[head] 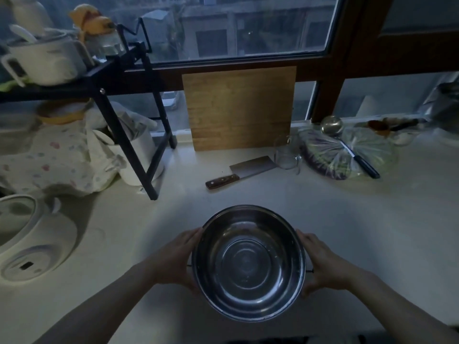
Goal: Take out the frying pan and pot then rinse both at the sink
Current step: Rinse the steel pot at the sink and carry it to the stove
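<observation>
A round stainless steel pot point(248, 263) with small side handles is held over the near part of the white countertop point(335, 219), mouth up and empty inside. My left hand point(177, 260) grips its left side and my right hand point(323, 265) grips its right side, fingers wrapped around the wall. No frying pan and no sink show in this view.
A cleaver point(242, 172) lies behind the pot, in front of a wooden cutting board point(239, 108) leaning on the window. A glass measuring cup point(285, 155), bagged vegetables point(345, 155) and a ladle point(347, 145) sit right. A black rack point(129, 142) and white rice cooker point(32, 247) stand left.
</observation>
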Action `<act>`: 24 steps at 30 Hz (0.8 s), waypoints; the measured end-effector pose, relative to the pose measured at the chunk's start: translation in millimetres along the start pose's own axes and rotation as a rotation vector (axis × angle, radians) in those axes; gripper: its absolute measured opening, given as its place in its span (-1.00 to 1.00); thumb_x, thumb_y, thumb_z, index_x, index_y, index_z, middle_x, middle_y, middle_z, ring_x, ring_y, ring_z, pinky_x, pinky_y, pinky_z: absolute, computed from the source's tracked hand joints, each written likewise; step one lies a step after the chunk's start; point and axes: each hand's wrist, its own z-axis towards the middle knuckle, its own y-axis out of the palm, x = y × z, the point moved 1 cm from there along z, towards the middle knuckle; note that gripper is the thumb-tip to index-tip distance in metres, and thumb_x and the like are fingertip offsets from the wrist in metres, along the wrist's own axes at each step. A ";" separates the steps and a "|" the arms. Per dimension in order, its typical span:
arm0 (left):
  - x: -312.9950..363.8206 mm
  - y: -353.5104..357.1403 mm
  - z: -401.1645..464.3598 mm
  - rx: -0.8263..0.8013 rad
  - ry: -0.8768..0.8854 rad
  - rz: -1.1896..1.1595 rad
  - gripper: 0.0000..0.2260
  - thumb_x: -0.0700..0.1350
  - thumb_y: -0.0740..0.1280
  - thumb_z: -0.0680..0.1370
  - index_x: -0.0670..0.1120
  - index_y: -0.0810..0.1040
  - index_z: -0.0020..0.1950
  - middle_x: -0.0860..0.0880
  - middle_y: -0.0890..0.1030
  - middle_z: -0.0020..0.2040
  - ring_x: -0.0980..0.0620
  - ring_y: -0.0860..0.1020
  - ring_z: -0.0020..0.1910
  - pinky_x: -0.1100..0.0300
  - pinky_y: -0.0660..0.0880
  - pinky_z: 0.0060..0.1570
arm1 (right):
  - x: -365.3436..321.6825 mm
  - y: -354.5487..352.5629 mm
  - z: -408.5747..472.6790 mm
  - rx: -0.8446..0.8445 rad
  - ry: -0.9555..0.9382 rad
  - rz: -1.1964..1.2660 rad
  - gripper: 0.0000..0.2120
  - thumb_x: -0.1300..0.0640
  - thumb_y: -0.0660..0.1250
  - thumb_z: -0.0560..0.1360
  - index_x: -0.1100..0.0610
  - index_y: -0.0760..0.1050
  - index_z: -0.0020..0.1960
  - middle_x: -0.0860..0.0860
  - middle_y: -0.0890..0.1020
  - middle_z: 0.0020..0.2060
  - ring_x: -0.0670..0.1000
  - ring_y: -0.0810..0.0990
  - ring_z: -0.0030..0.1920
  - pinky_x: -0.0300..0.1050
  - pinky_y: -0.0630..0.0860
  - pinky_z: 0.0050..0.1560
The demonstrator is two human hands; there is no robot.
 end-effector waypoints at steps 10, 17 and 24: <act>43.6 -35.3 55.5 0.017 0.198 0.040 0.24 0.56 0.40 0.05 0.20 -0.14 0.55 0.32 -0.03 0.51 0.30 -0.02 0.46 0.24 0.07 0.43 | 20.9 -40.9 -41.0 0.129 0.108 0.000 0.38 -0.24 0.64 0.15 0.02 -0.26 0.60 -0.04 0.11 0.46 0.02 0.10 0.46 -0.06 0.09 0.53; 167.6 -56.1 164.2 -0.014 0.427 0.156 0.23 0.59 0.36 0.01 0.26 -0.18 0.51 0.29 -0.02 0.46 0.24 0.00 0.43 0.10 0.08 0.40 | 87.3 -91.4 -157.3 0.364 0.310 0.057 0.36 -0.20 0.68 0.06 -0.04 -0.11 0.60 0.01 0.22 0.40 0.06 0.18 0.44 -0.06 0.17 0.52; 353.6 -25.0 266.6 -0.035 0.710 0.162 0.25 0.54 0.42 0.05 0.07 -0.04 0.57 0.10 0.07 0.55 0.10 0.05 0.51 0.03 0.13 0.46 | 178.2 -136.6 -322.9 0.558 0.493 0.123 0.20 -0.24 0.61 0.02 -0.52 -0.11 0.40 -0.18 0.26 0.27 -0.05 0.22 0.37 0.10 0.31 0.45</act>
